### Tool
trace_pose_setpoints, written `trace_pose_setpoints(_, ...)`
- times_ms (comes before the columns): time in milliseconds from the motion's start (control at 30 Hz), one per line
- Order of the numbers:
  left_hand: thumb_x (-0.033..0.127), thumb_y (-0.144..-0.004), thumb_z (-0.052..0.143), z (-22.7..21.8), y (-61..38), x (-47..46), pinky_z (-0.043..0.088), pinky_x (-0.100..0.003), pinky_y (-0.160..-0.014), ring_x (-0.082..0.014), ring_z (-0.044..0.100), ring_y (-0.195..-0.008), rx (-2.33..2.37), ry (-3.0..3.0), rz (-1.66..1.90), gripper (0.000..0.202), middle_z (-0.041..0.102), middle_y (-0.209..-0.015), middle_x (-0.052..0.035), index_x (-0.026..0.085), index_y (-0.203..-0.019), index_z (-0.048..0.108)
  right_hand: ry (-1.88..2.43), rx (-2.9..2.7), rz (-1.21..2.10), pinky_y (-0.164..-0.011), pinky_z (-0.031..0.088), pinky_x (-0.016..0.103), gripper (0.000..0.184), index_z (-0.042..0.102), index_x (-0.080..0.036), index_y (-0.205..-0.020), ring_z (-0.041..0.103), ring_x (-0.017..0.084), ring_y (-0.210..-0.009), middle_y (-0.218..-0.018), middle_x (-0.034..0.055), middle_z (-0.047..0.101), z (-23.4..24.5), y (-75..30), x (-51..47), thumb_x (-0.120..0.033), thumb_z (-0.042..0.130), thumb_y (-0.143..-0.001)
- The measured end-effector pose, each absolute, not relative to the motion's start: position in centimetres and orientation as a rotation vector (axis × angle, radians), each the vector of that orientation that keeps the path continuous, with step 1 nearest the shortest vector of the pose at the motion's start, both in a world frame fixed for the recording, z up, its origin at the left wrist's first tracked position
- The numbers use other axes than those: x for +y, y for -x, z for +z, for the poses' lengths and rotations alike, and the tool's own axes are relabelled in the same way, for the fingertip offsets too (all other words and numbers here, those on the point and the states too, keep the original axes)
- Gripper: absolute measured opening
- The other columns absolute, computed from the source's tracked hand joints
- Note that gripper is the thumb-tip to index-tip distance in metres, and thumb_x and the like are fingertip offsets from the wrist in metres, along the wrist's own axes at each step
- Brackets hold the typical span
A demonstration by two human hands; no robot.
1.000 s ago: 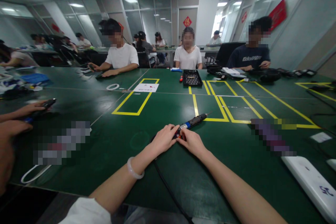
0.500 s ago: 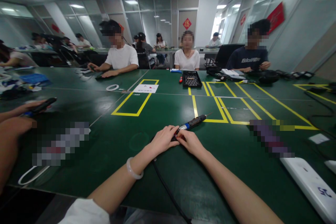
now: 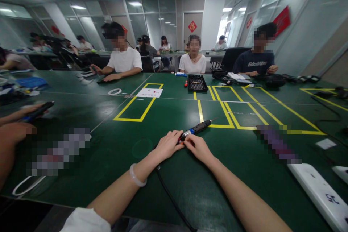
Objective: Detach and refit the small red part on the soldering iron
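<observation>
A corded electric screwdriver [image 3: 201, 127] with a dark grip, a blue band and a thin bit lies aslant on the green table, its bit pointing up and right. My left hand [image 3: 169, 145] is closed over its rear part, palm down. Close beside it, my right hand [image 3: 199, 148] pinches at the body near a red part; the fingertips are partly hidden. A black cord [image 3: 171, 197] runs from under my left wrist to the front edge.
Yellow tape rectangles [image 3: 127, 119] mark the green table [image 3: 163, 112]. Beyond are a paper sheet [image 3: 149, 92], a tape roll [image 3: 114, 91] and a black tray of small parts [image 3: 197, 83]. A white power strip [image 3: 315, 185] is at right; a co-worker's hand [image 3: 35, 110] holds a dark tool at left.
My right fingers have shifted slightly down along the screwdriver, baring more of its silver and red part. My left hand stays on it. The whole view has moved a little.
</observation>
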State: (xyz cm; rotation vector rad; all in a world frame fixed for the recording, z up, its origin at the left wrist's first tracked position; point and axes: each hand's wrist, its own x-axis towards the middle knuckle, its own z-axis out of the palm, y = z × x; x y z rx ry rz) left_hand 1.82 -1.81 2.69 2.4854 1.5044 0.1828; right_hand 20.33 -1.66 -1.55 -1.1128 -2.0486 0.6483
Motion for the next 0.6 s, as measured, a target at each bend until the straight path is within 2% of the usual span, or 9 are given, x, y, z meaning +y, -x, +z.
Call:
trace_pose_setpoints(167,0.045,-0.088,0.051,3.1,0.3,-1.9,0.046,-0.035,-0.087,-0.0258,0.051,-0.113,1.601,-2.446,0.165,0.057,0.051,-0.132,-0.0093,0.026,-0.14,0.037,1.179,-2.016,0.706,-0.056,0.034,0.022,0.025,0.054,-0.019,-0.07,0.048,0.013,-0.057,-0.061,-0.0016,0.053,-1.7,-20.7,-1.4,-0.032,0.053,-0.09)
trace_pose_setpoints(433,0.051,-0.088,0.046,3.2,7.8,-1.5,0.047,-0.037,-0.083,-0.0286,0.051,-0.116,1.947,-2.229,0.119,0.057,0.05,-0.133,-0.01,0.026,-0.139,0.037,1.195,-2.031,0.757,-0.058,0.035,0.022,0.024,0.057,-0.019,-0.072,0.051,0.013,-0.059,-0.063,-0.0012,0.057,-1.9,-20.8,-1.5,-0.033,0.053,-0.09)
trace_pose_setpoints(600,0.055,-0.087,0.041,2.4,13.8,-0.6,0.045,-0.038,-0.088,-0.0303,0.05,-0.118,2.142,-2.093,0.095,0.061,0.048,-0.136,-0.0117,0.023,-0.14,0.037,1.215,-2.04,0.75,-0.058,0.035,0.021,0.024,0.058,-0.019,-0.072,0.051,0.013,-0.059,-0.063,-0.0015,0.057,-1.8,-20.9,-1.6,-0.033,0.054,-0.09)
